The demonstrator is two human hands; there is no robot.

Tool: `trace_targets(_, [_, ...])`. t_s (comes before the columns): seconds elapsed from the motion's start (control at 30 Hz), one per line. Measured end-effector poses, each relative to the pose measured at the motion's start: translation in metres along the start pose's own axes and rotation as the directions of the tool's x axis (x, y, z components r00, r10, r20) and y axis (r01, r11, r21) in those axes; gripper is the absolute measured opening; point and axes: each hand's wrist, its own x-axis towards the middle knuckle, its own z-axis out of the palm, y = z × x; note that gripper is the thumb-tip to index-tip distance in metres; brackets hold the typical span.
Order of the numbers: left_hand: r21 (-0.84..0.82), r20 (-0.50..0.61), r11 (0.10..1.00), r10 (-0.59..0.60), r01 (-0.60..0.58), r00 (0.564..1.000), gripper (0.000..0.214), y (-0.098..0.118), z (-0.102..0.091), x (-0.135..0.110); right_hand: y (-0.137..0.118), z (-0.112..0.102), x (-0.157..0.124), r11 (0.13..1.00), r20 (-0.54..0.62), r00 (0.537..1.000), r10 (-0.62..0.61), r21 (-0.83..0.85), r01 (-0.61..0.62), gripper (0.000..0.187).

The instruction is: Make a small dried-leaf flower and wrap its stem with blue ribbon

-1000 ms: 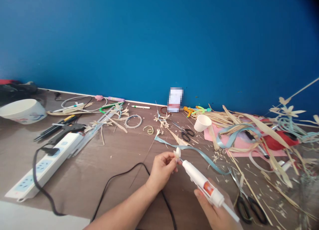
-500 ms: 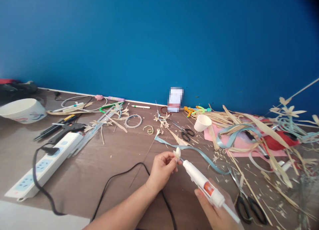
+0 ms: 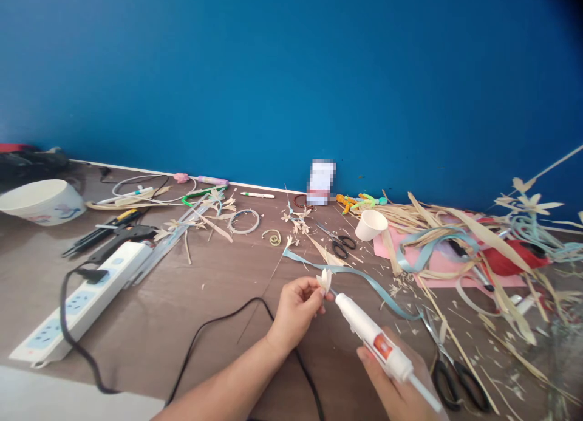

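Observation:
My left hand pinches a small cream straw flower on a thin stem, held just above the brown table. My right hand grips a white glue gun with a red label. Its nozzle points up-left and sits right beside the flower. A clear glue stick sticks out of the gun's rear. A black cord runs under my left forearm.
A white power strip lies at the left, a white bowl beyond it. Black scissors lie right of my right hand; smaller scissors and a paper cup lie farther back. Straw strips, blue ribbon and pink paper litter the right side.
The flower has turned slightly in my left fingers and the glue gun has shifted a little right and down. Everything else stays put.

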Motion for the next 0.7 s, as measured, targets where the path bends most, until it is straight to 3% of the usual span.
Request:
trace_targets(0.27, [-0.008, -0.004, 1.000, -0.010, 0.010, 1.000, 0.019, 0.000, 0.000, 0.000, -0.002, 0.001, 0.001, 1.000, -0.004, 1.000, 0.017, -0.011, -0.017, 0.020])
trace_targets(0.4, [-0.028, -0.023, 0.999, -0.026, 0.026, 0.999, 0.019, 0.000, 0.000, 0.000, 0.005, -0.004, -0.003, 0.992, -0.038, 0.993, 0.114, 0.053, -0.112, 0.014])
trace_targets(0.5, [-0.033, -0.047, 0.999, -0.031, 0.030, 0.998, 0.020, 0.000, 0.000, 0.000, 0.010, -0.017, 0.007, 0.952, -0.117, 0.962, 0.247, 0.214, -0.219, 0.019])
trace_targets(0.57, [-0.030, -0.064, 0.999, -0.020, 0.018, 0.998, 0.020, 0.002, 0.000, 0.000, 0.011, -0.027, 0.026, 0.853, -0.157, 0.916, 0.368, 0.449, -0.266, 0.024])
trace_targets(0.6, [-0.033, -0.070, 0.999, -0.010, 0.008, 0.998, 0.020, 0.002, 0.001, 0.000, 0.012, -0.032, 0.040, 0.764, -0.182, 0.886, 0.426, 0.597, -0.245, 0.030])
trace_targets(0.67, [-0.055, -0.076, 0.998, 0.012, -0.017, 0.997, 0.020, 0.003, 0.001, -0.001, 0.014, -0.042, 0.071, 0.519, -0.091, 0.865, 0.494, 0.829, -0.209, 0.037])
trace_targets(0.7, [-0.071, -0.079, 0.997, 0.024, -0.029, 0.997, 0.019, 0.003, 0.001, -0.001, 0.016, -0.045, 0.086, 0.390, 0.019, 0.855, 0.518, 0.885, -0.256, 0.037])
